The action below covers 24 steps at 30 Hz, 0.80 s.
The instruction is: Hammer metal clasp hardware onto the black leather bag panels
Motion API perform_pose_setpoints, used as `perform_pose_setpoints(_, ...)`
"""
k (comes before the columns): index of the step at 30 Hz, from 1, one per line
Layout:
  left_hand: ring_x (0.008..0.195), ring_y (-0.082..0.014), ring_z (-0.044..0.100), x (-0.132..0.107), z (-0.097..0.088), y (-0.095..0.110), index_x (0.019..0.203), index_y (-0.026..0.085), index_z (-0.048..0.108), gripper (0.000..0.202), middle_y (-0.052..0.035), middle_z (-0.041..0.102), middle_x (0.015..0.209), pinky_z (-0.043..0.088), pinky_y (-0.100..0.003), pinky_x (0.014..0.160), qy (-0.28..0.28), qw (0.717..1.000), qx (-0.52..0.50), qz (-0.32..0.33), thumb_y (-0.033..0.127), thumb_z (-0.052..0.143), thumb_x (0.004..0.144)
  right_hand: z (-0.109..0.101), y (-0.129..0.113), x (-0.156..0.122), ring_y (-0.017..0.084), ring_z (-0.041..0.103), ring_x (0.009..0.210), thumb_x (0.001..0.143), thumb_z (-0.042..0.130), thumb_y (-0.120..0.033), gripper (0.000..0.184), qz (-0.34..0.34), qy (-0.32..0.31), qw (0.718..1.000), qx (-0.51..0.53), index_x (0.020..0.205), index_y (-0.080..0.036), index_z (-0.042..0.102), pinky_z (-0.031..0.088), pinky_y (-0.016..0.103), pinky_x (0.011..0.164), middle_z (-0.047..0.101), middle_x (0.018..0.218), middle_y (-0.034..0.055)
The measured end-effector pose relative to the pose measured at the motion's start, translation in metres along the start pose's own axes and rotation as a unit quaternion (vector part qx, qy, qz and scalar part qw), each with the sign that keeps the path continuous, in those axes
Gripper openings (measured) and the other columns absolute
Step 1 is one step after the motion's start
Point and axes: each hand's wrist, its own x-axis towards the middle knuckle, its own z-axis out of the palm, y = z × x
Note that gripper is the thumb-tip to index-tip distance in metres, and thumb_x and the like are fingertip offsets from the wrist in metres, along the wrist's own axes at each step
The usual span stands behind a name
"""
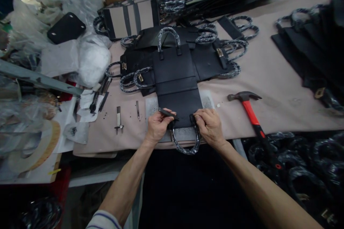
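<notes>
A flat black leather bag panel [176, 78] lies unfolded in front of me, with a plastic-wrapped handle at its far end [168, 34] and another [185, 146] hanging over the table's near edge. My left hand [157, 125] pinches a thin dark strip or tool [168, 113] at the panel's near left corner. My right hand [209, 125] is closed on the right end of the near handle where it meets the panel. Under the panel's near end sits a pale work slab [208, 100].
A red-handled hammer [249, 111] lies right of my hands. Small metal punches [118, 117] and tools lie to the left. More black panels with wrapped handles [223, 55] are stacked behind and at right [309, 43]. Plastic bags [92, 61] crowd the left; wrapped handles [309, 171] lie below right.
</notes>
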Motion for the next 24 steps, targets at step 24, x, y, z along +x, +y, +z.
perform_pose_setpoints(24,0.093,-0.0178,0.076,-0.0036,0.0019,-0.0059,0.101,0.019,0.07,0.01,-0.0048,0.078,0.099,0.062,-0.032,0.089,-0.039,0.94,0.255,0.222,0.019,0.064,0.092,-0.0008,-0.0006,0.0013,0.022,0.059,0.089,0.1,0.051,-0.024,0.02,0.021,-0.012,1.0,0.007,0.091,-0.022,0.069,0.042,0.04,0.085,0.072,0.095,0.0051)
